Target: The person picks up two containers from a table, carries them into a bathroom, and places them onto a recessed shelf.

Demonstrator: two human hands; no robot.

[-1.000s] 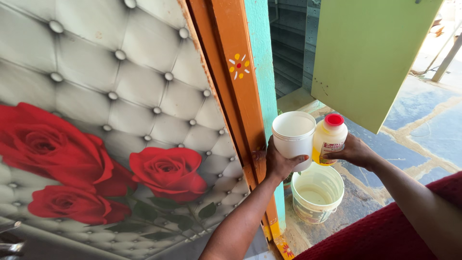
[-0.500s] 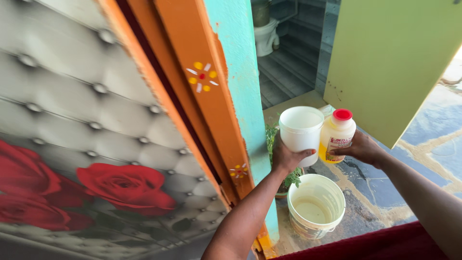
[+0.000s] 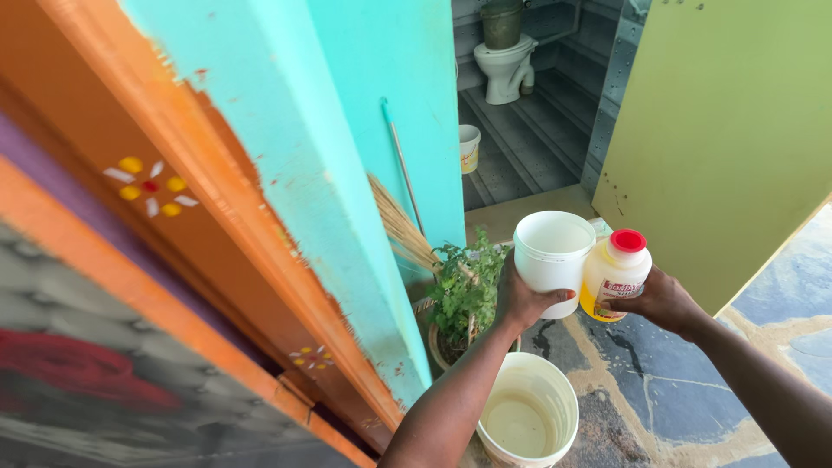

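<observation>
**White tub and yellow bottle held side by side at the doorway**

White plastic catches the light first: a round, open-topped white plastic tub (image 3: 553, 260) sits in the left hand (image 3: 520, 299), whose fingers wrap around its lower wall and close firmly on it. Touching it at three o'clock is a squat yellow plastic bottle with a red screw cap (image 3: 615, 275), gripped from behind by the right hand (image 3: 660, 301), fingers clamped round its body. The cap looks to be on and the bottle stands upright.

Directly below the hands, at six o'clock, a larger cream plastic bucket (image 3: 529, 414) stands on the stone paving with a little pale liquid in its bottom. At nine o'clock from the tub grows a small leafy green plant in a pot (image 3: 464, 290), and behind it a straw broom (image 3: 400, 227) leans on the turquoise wall (image 3: 381, 130). At twelve o'clock, past the lime-green door (image 3: 728, 139), a white toilet (image 3: 507, 65) and a small white pail (image 3: 469, 147) sit on the grey floor.

My reading is that both containers are being carried together, above the bucket. Any pouring would first call for a free hand to unscrew the red cap.
</observation>
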